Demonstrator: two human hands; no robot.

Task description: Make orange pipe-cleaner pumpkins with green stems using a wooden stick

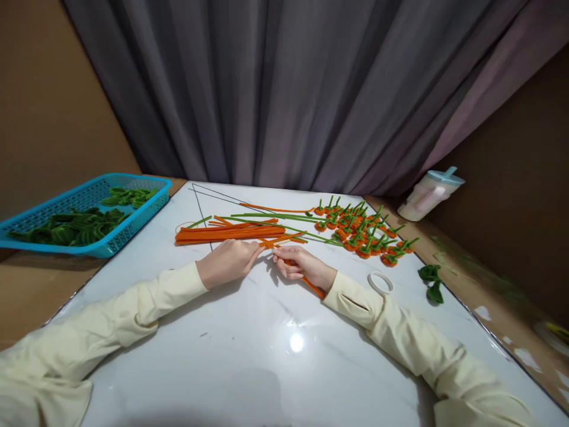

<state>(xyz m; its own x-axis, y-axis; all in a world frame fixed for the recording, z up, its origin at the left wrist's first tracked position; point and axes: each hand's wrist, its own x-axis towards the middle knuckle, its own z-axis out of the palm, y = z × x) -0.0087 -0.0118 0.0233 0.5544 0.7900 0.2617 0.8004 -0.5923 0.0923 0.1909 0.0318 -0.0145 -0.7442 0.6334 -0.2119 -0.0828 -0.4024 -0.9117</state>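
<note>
My left hand [231, 261] is closed, its thumb and fingertips pinching one side of a small knot of orange pipe cleaners [267, 244]. Facing it, my right hand [306, 265] pinches the other side, and an orange strand runs under its palm toward the wrist. Loose ends stick out past the knot to the right. Just beyond my left hand lies a thick bundle of orange pipe cleaners [231, 232]. Several long green pipe cleaners [275, 217] stretch behind it. To the right stands a cluster of small orange pipe-cleaner pumpkins [355, 228] with green stems.
A blue plastic basket [111, 243] with green pipe-cleaner leaves [71, 226] is at the left. A white ring [380, 283] lies near my right sleeve, with green leaves [432, 281] farther right. A lidded cup [430, 194] stands at the back right, before a grey curtain [284, 95].
</note>
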